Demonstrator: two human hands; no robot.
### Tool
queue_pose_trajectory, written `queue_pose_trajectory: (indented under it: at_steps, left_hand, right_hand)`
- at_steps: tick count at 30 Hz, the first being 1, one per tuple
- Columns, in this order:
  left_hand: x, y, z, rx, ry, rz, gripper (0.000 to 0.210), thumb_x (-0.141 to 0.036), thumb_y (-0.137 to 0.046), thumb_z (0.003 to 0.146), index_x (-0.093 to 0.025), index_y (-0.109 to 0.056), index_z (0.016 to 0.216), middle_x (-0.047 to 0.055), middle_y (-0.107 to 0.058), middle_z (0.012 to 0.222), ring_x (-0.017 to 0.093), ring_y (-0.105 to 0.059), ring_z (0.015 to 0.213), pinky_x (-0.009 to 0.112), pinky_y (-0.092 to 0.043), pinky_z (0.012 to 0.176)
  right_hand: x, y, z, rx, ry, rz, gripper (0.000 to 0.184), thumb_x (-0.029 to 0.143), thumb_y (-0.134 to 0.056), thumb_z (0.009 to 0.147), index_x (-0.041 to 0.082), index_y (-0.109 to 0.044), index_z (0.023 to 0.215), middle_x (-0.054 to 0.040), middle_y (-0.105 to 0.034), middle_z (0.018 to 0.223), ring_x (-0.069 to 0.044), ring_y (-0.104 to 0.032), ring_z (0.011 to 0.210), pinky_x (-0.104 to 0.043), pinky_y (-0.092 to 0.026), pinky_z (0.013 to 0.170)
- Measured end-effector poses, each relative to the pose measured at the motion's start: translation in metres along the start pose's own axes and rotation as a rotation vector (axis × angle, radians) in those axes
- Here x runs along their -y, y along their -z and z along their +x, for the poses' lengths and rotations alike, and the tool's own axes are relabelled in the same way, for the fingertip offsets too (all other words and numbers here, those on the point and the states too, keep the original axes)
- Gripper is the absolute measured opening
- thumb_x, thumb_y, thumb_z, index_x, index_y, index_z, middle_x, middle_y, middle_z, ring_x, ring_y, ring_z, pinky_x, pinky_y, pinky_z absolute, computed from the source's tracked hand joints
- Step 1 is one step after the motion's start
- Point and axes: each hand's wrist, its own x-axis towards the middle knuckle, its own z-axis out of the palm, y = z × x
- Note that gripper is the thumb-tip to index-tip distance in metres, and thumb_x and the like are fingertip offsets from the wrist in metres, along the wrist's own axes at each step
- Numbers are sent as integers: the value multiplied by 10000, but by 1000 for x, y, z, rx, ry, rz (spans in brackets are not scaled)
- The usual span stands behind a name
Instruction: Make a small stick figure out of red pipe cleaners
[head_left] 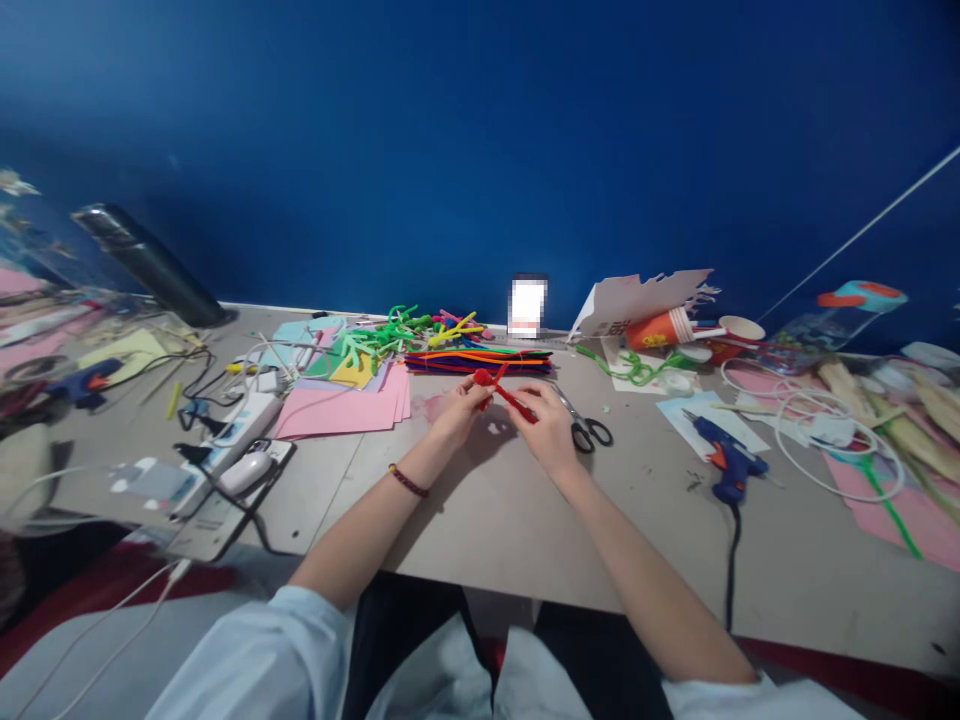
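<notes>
A red pipe cleaner (517,403), bent and crossed over itself, is between my two hands above the middle of the table. My left hand (466,405) pinches its left end, where a rounded red clump shows. The fingers of my right hand (546,420) are closed on the straighter right part. Just beyond my hands lies a bundle of pipe cleaners (480,362) in several colours. Black-handled scissors (591,434) rest on the table right beside my right hand, their blades partly behind it.
Pink paper sheets (341,412) and green twisted pipe cleaners (382,340) lie to the left. A power strip (244,425) and a mouse (246,472) are further left. On the right are a blue glue gun (726,460) with its cord, an orange paper cup (660,330) and white cable loops (840,430).
</notes>
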Motion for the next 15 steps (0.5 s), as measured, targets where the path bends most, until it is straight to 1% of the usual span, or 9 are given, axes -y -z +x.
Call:
queue_pose_trajectory:
  at_steps: [3, 6, 8, 10, 13, 15]
  left_hand:
    - [0, 1, 1, 3, -12, -1, 267, -210, -779, 595, -170, -612, 800, -26, -587, 681, 54, -496, 566, 203, -375, 563]
    - [-1, 0, 0, 7, 0, 5, 257, -201, -776, 595, -167, -605, 784, -32, -569, 662, 47, -483, 546, 199, -369, 551]
    - [-1, -1, 0, 14, 2, 20, 237, -205, -772, 602, -163, -595, 754, -37, -549, 632, 44, -466, 525, 198, -362, 537]
    - [-1, -1, -1, 22, 5, 34, 235, -208, -773, 605, -164, -588, 744, -41, -541, 621, 42, -459, 515, 196, -359, 529]
    - [-2, -2, -2, 18, 4, 28, 269, -206, -786, 596, -170, -592, 779, -39, -564, 652, 46, -482, 535, 198, -377, 548]
    - [-3, -2, -3, 12, 3, 12, 298, -209, -794, 586, -172, -593, 803, -33, -586, 680, 52, -501, 553, 205, -393, 569]
  right_hand:
    - [-2, -2, 0, 1, 8, -2, 235, 241, -508, 837, 236, -714, 950, -75, -656, 1001, -217, -602, 932, -375, -478, 863]
    - [0, -1, 0, 15, -25, 53, 238, 211, -501, 815, 230, -717, 915, -62, -690, 933, -212, -620, 887, -366, -482, 847]
    - [1, -1, 1, 16, -102, 100, 198, 223, -539, 777, 222, -716, 866, -58, -699, 893, -217, -627, 866, -362, -489, 830]
    - [2, -1, 1, 29, -234, 182, 172, 245, -571, 740, 207, -704, 842, -57, -702, 869, -212, -635, 825, -356, -500, 795]
    - [1, -3, 3, 86, -399, 407, 231, 261, -582, 708, 191, -668, 910, -49, -702, 866, -185, -642, 783, -330, -509, 753]
    - [1, -3, 4, 109, -446, 541, 263, 266, -597, 690, 194, -644, 939, -36, -696, 857, -168, -638, 779, -311, -508, 741]
